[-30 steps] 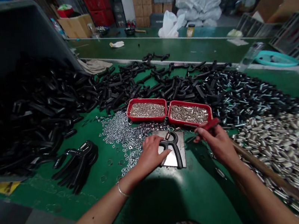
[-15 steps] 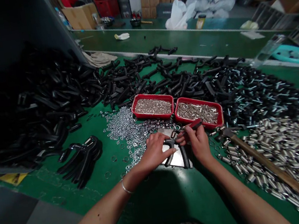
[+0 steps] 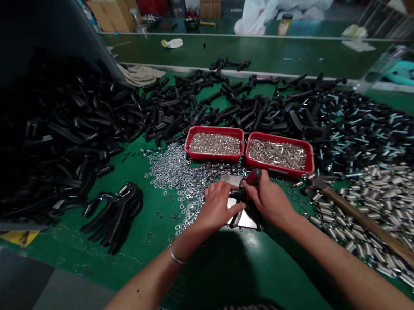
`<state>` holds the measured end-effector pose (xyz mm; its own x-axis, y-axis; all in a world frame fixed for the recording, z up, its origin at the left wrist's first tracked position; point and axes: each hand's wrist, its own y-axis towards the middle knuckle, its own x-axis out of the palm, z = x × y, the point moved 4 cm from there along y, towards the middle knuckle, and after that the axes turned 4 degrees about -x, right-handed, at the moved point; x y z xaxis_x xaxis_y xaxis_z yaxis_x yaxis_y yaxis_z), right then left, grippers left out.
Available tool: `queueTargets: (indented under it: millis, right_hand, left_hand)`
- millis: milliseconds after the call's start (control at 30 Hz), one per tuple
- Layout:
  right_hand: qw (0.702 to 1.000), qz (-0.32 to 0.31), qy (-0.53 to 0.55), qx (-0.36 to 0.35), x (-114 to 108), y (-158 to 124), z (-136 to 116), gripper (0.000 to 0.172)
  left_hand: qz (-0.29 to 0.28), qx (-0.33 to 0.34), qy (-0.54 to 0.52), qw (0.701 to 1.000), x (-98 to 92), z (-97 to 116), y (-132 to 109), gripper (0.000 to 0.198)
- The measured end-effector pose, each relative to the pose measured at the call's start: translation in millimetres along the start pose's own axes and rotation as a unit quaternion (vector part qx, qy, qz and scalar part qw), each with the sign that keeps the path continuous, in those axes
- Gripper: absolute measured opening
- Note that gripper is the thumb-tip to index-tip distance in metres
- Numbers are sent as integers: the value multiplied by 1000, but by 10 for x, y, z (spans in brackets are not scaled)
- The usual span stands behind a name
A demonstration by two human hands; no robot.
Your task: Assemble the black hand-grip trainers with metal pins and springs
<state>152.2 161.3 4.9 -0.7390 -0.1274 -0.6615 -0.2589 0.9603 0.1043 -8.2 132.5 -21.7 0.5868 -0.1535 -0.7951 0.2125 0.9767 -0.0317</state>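
My left hand (image 3: 216, 206) grips a black handle piece (image 3: 236, 218) over a small metal plate (image 3: 249, 220) on the green table. In my right hand (image 3: 270, 198) is a tool with a dark red handle (image 3: 253, 176), its far end hidden among the fingers and the black piece. Both hands are close together over the plate. Just behind them stand a red tray of tiny metal parts (image 3: 215, 144) and a red tray of small pins (image 3: 278, 153). Loose washers (image 3: 174, 176) lie to the left of the plate.
A hammer (image 3: 376, 228) lies at the right beside a heap of metal cylinders (image 3: 407, 207). Black handles (image 3: 110, 217) are stacked at the left, with a large dark heap (image 3: 62, 131) behind. Black parts with metal pins (image 3: 359, 125) fill the back right.
My right hand has closed in on the black piece and turned, and the red-handled tool now sits lower and nearer my left hand. The whole view has shifted slightly.
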Motion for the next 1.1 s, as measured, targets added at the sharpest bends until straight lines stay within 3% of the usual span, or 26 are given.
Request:
queueTargets:
  millis: [100, 167, 300, 467, 700, 867, 967, 1033, 1100]
  right_hand:
    - [991, -47, 120, 25, -19, 188, -46, 36]
    - [967, -58, 245, 41, -53, 277, -19, 43]
    - [899, 34, 434, 52, -166, 233, 215, 37]
    - [925, 60, 370, 58, -96, -30, 460, 34]
    - [950, 69, 302, 44, -35, -83, 405, 28]
    - [997, 38, 66, -3, -43, -153, 239, 26]
    - [997, -3, -65, -34, -16, -100, 126, 21]
    - [998, -2, -28, -54, -40, -30, 6, 18]
    - [994, 20, 78, -71, -102, 10, -171, 18]
  left_hand:
    - [7, -7, 10, 1000, -18, 33, -11, 40]
    - [3, -11, 15, 1000, -29, 53, -18, 39]
    - [-4, 3, 17, 1000, -29, 57, -22, 41]
    - [-1, -1, 15, 1000, -11, 21, -11, 40]
    - [-10, -4, 15, 1000, -16, 34, -6, 40]
    - [-20, -11, 22, 999, -14, 37, -6, 41]
    - [-18, -6, 32, 999, -14, 57, -16, 41]
    - [-13, -8, 45, 999, -19, 77, -19, 41]
    - [-11, -10, 61, 998, -25, 97, -12, 39]
